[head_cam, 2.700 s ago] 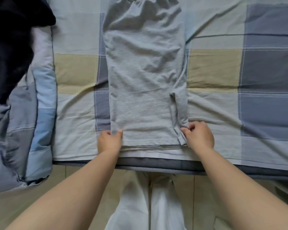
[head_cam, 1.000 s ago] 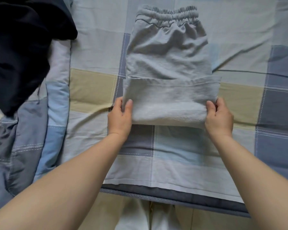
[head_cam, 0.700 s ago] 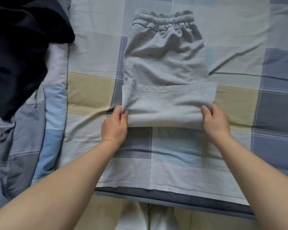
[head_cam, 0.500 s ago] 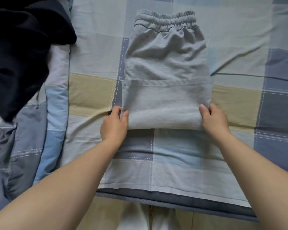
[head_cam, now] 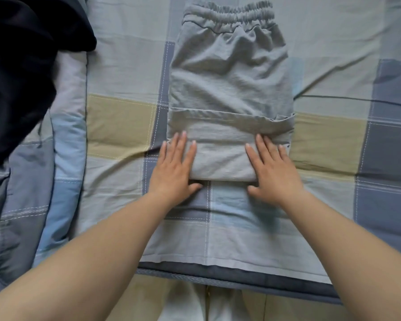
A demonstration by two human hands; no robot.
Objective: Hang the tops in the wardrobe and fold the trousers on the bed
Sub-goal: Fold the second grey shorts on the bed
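Bed fills the view: thin woven sheet in big checks of pale grey, blue, slate and tan, white stitched lines between the blocks, creased right of the trousers. Dark piped edge runs along its near side.

Trousers lie mid-bed, soft grey cotton-like knit, wrinkled. Gathered elastic waistband at the far end. Leg part is folded up over the body, giving a rectangular packet with a rounded fold at the near edge and a hem line crossing the middle. At the packet's right side a bit of fabric sticks out unevenly.

Left hand lies flat, palm down, fingers straight and slightly spread, on the near left corner of the trousers; thumb sits on the sheet below the fold. Right hand mirrors it on the near right corner, flat, fingers straight, thumb on the sheet. Neither one grips anything. Both forearms bare, reaching in from the bottom corners.

Left of the trousers: a quilt, padded, same check pattern, bunched, cut off by the frame. On it a black garment, heaped, type not readable, also cut off.

Below the bed edge: beige floor and pale fabric on the person's legs, blurred.
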